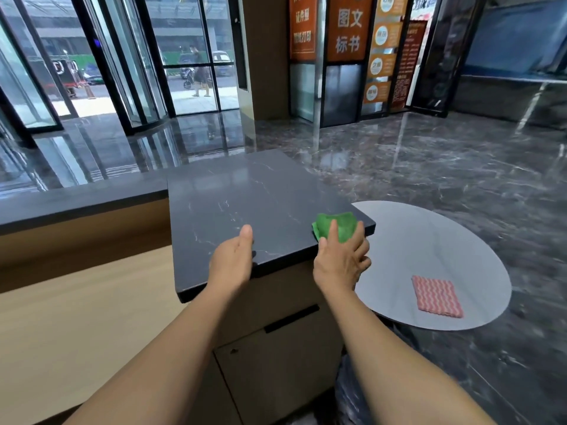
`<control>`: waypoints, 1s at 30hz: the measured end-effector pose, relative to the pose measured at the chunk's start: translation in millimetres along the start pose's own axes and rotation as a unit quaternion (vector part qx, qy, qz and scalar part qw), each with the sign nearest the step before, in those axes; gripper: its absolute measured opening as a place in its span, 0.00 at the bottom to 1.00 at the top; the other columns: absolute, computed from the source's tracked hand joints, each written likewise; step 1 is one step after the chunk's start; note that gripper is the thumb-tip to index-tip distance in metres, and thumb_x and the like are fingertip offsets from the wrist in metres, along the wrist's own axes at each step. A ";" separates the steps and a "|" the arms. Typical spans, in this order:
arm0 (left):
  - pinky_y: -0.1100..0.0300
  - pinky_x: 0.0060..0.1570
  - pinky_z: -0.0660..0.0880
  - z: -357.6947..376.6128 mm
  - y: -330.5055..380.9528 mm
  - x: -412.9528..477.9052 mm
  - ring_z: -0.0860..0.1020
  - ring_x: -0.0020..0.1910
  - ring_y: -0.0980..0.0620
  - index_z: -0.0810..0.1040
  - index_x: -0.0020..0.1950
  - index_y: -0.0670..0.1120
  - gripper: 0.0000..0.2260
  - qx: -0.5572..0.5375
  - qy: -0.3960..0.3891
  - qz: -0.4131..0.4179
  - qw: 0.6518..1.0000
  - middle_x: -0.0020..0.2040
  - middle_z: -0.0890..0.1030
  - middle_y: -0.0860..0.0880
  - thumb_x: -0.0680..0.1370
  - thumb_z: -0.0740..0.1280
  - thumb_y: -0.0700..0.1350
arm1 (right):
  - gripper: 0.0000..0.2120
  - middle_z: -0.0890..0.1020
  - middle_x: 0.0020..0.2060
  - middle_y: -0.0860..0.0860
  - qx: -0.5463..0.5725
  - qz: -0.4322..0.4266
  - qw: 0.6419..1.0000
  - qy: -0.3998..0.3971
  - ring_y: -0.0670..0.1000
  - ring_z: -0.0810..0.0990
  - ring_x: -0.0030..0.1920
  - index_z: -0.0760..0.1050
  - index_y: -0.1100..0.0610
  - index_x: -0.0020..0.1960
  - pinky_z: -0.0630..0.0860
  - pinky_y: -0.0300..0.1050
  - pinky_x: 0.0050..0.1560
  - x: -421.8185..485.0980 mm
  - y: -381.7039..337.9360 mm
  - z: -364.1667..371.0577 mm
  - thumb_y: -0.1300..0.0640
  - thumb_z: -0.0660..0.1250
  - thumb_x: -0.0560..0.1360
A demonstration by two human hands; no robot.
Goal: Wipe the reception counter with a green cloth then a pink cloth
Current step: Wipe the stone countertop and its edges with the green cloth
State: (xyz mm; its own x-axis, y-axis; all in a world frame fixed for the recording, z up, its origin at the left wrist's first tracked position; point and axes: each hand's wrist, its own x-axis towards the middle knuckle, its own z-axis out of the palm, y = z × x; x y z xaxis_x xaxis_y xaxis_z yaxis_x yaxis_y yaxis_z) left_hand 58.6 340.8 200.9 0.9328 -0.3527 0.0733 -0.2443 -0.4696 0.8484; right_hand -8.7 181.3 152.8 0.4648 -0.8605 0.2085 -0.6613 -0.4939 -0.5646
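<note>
- In the head view, a dark marble bench (245, 191) juts out in front of the person, and the green cloth (336, 223) sits bunched on its near right corner.
- The right hand (340, 262) has its grip closed on the green cloth, with the thumb on the cloth's left side and the fingers curled over its right, right at the marble bench edge.
- The left hand (233, 262) rests at the near edge of the marble bench with its thumb lying on top. Its fingers drop out of sight below the edge, so I cannot tell whether that grip is clasped or slack.
- The pink cloth (437, 297), folded and wavy-striped, lies on a round grey bench (429, 234) lower down to the right, well apart from both hands.
- A tan cabinet (276, 378) stands under the marble bench.
</note>
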 end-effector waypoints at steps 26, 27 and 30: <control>0.57 0.55 0.72 -87.7 -53.9 19.6 0.78 0.53 0.49 0.81 0.55 0.43 0.20 -0.165 0.085 -0.046 0.982 0.57 0.80 0.48 0.82 0.53 0.53 | 0.24 0.42 0.73 0.56 0.066 -0.064 0.994 -0.061 0.59 0.58 0.69 0.54 0.46 0.77 0.78 0.50 0.56 -160.0 -122.1 50.4 0.49 0.55 0.83; 0.58 0.55 0.70 -98.0 -63.6 19.0 0.78 0.53 0.49 0.81 0.54 0.42 0.20 -0.176 0.088 -0.072 0.978 0.56 0.81 0.47 0.82 0.53 0.52 | 0.24 0.42 0.72 0.56 0.055 -0.074 0.994 -0.064 0.59 0.58 0.69 0.54 0.46 0.77 0.78 0.49 0.55 -168.2 -129.2 53.3 0.48 0.54 0.83; 0.57 0.53 0.66 -119.7 -92.1 15.0 0.77 0.54 0.47 0.82 0.49 0.43 0.20 -0.196 0.078 -0.118 0.970 0.54 0.82 0.45 0.81 0.53 0.52 | 0.23 0.51 0.69 0.58 0.015 -0.105 0.994 -0.026 0.58 0.65 0.65 0.63 0.48 0.74 0.79 0.47 0.47 -185.1 -143.7 62.0 0.48 0.61 0.80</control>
State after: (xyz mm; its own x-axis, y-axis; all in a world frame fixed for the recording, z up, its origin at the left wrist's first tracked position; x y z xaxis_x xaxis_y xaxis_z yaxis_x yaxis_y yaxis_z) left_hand 126.8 475.7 186.5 0.9866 -0.1324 -0.0950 0.0723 -0.1671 0.9833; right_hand 36.8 419.3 145.8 0.6220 -0.7301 0.2828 -0.5282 -0.6579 -0.5369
